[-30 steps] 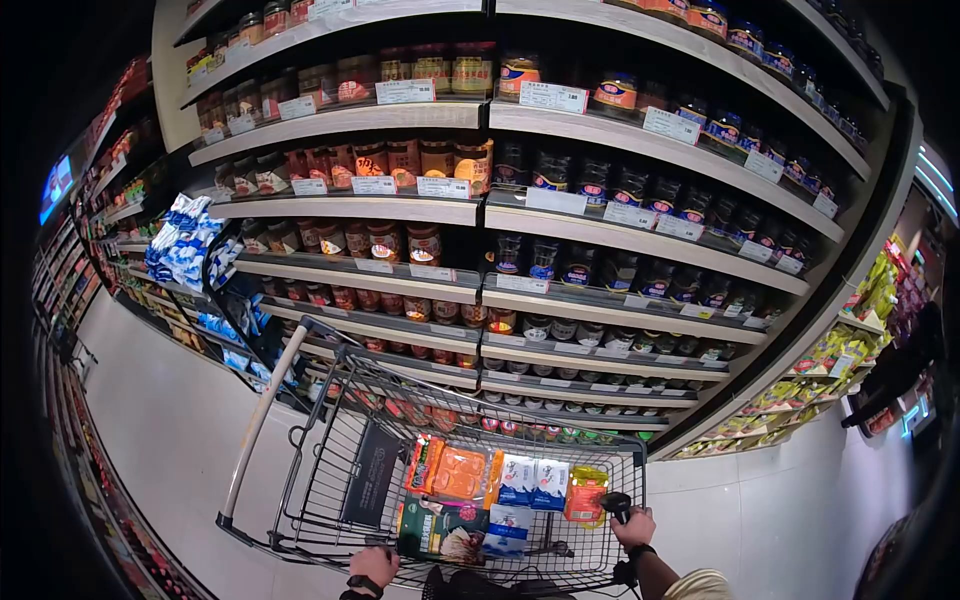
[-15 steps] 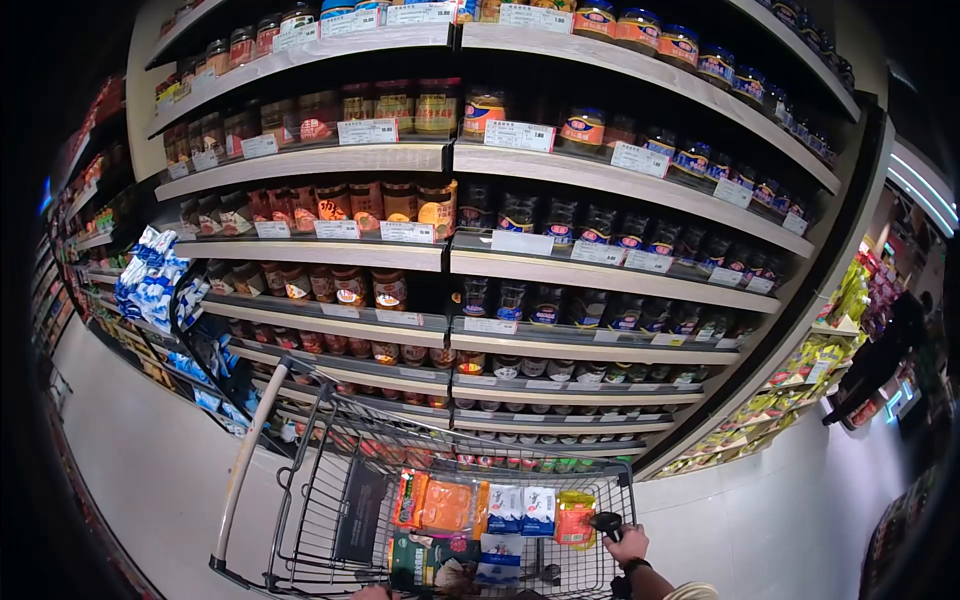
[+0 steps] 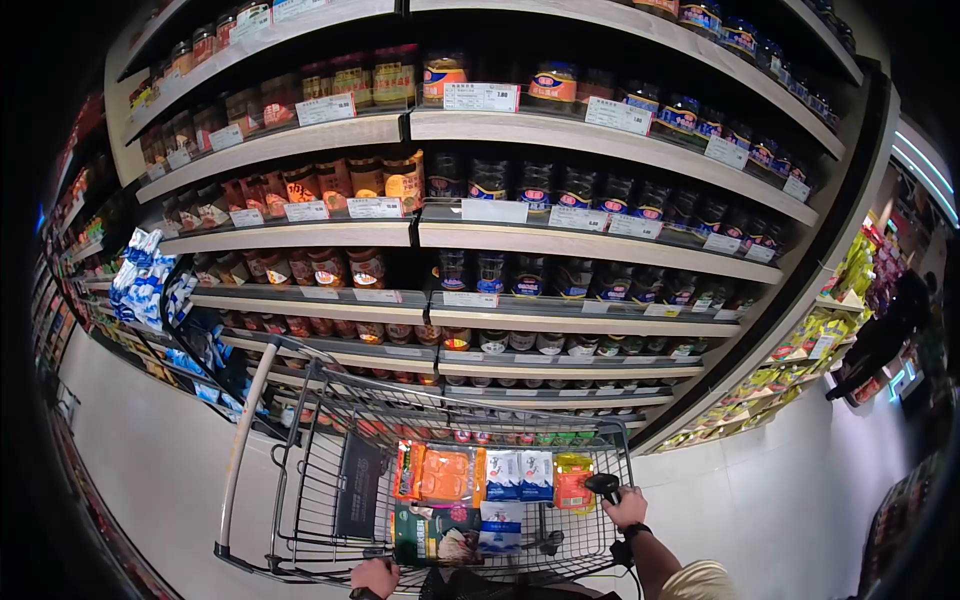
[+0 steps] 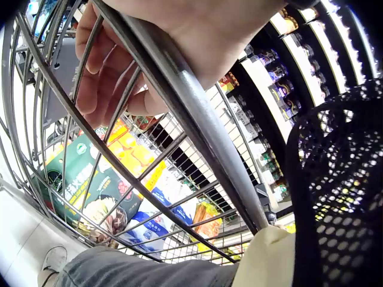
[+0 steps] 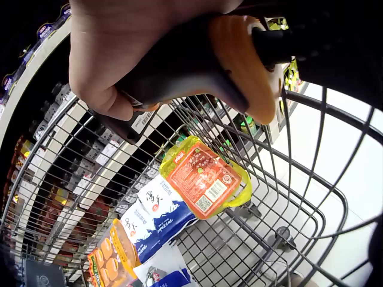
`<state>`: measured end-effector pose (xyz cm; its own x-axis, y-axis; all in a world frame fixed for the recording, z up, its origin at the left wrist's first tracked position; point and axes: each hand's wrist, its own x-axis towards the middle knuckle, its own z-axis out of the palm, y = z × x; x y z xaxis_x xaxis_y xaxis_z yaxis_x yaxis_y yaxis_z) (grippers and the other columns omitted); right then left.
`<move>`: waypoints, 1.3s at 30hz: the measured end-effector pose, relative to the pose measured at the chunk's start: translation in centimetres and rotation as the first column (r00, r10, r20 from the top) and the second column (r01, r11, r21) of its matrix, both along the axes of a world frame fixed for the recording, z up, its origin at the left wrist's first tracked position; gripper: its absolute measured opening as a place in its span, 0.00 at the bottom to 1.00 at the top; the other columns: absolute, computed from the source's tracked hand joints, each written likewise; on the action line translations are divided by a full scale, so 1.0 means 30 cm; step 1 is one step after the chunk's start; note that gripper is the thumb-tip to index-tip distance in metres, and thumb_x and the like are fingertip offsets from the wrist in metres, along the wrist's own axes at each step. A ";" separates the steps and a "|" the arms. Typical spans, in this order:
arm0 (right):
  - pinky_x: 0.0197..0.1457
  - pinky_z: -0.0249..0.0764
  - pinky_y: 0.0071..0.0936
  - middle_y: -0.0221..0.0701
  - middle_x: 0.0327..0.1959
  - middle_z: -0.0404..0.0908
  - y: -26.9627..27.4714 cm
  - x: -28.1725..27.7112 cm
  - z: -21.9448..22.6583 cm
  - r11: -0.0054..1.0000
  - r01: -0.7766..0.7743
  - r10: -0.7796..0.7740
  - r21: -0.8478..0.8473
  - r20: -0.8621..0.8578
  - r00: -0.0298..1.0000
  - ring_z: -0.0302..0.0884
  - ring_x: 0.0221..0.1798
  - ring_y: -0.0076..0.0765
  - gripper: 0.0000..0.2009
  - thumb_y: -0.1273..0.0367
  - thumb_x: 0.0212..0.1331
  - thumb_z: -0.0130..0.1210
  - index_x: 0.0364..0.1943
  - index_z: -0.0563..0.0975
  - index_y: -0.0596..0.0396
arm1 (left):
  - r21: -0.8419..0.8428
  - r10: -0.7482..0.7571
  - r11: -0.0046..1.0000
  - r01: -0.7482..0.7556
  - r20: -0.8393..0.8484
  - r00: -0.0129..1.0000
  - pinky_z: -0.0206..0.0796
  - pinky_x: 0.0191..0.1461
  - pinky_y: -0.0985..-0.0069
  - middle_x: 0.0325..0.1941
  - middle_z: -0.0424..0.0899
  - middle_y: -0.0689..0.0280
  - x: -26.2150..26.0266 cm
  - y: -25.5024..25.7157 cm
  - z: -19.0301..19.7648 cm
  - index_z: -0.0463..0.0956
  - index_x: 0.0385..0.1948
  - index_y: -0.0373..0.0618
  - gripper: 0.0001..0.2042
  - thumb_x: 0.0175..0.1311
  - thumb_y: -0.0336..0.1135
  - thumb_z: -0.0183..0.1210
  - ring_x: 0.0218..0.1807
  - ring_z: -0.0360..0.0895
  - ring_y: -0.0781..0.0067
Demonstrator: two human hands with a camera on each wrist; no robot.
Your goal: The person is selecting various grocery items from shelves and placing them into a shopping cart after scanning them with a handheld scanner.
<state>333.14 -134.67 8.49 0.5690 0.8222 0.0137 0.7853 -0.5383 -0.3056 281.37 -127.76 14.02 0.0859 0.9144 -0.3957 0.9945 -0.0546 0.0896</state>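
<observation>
A wire shopping cart (image 3: 248,440) stands side-on in front of me. My left hand (image 3: 375,577) rests over its near rim; in the left wrist view the relaxed fingers (image 4: 90,89) hang down on the basket side. At the right end, my right hand (image 3: 627,508) grips a black handheld scanner (image 3: 603,486) with a cord at its handle. Below it lies a red-and-yellow packet (image 5: 203,179). Beside that are white-and-blue bags (image 3: 503,473), an orange tray pack (image 3: 446,472) and a dark green package (image 3: 415,533).
Shelves of jars (image 3: 590,185) with price tags rise just beyond the cart. A rack of blue-and-white packets (image 3: 145,285) stands at the left. Yellow bags (image 3: 800,345) hang at the right, near a person in dark clothes (image 3: 885,335). Pale floor (image 3: 750,510) extends on both sides.
The shelves have shifted left in the head view, and the cart slightly left. My left hand, barely visible half a second ago, shows again at the near rim. The right hand keeps its grip.
</observation>
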 end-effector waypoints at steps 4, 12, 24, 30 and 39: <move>0.46 0.74 0.38 0.35 0.32 0.81 0.047 0.014 0.009 0.999 0.024 -0.024 0.024 -0.011 1.000 0.74 0.42 0.43 0.20 0.55 0.36 0.60 0.31 0.80 0.57 | -0.016 0.019 1.000 -0.019 0.023 1.000 0.72 0.37 0.61 0.25 0.82 0.57 0.027 0.021 0.008 0.81 0.28 0.50 0.14 0.54 0.48 0.53 0.32 0.80 0.54; 0.44 0.74 0.38 0.33 0.31 0.80 0.086 0.078 0.017 0.998 -0.007 0.006 0.054 0.024 1.000 0.74 0.40 0.42 0.19 0.54 0.36 0.60 0.28 0.80 0.56 | 0.017 0.038 0.999 -0.039 0.035 0.999 0.72 0.37 0.61 0.25 0.82 0.57 0.090 0.045 0.003 0.81 0.27 0.51 0.14 0.53 0.48 0.53 0.32 0.80 0.54; 0.44 0.74 0.38 0.33 0.31 0.80 0.182 0.123 0.025 0.997 -0.056 0.057 0.058 -0.016 0.998 0.73 0.40 0.44 0.18 0.55 0.38 0.59 0.27 0.80 0.55 | 0.016 0.050 0.999 -0.050 0.012 0.999 0.72 0.36 0.59 0.24 0.81 0.57 0.138 0.051 -0.007 0.80 0.27 0.51 0.13 0.54 0.48 0.53 0.33 0.80 0.53; 0.46 0.73 0.38 0.33 0.32 0.80 0.231 0.144 0.035 0.996 -0.071 0.073 0.051 -0.041 0.996 0.72 0.42 0.43 0.18 0.55 0.39 0.59 0.29 0.80 0.56 | 0.130 0.058 0.989 -0.063 0.044 0.997 0.72 0.32 0.62 0.21 0.81 0.57 0.161 0.055 -0.018 0.80 0.23 0.48 0.11 0.52 0.45 0.56 0.27 0.79 0.54; 0.45 0.73 0.38 0.32 0.31 0.80 0.272 0.193 0.027 0.994 -0.092 0.093 0.064 -0.014 0.996 0.73 0.40 0.44 0.17 0.55 0.38 0.59 0.26 0.80 0.55 | 0.112 0.090 0.989 -0.097 0.066 0.994 0.72 0.34 0.62 0.23 0.81 0.57 0.209 0.073 -0.030 0.80 0.23 0.47 0.11 0.51 0.43 0.56 0.29 0.80 0.54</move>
<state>338.93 -126.50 9.29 0.4909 0.8692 0.0587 0.8254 -0.4425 -0.3505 287.62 -125.57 13.12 0.0187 0.9586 -0.2843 0.9887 0.0246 0.1481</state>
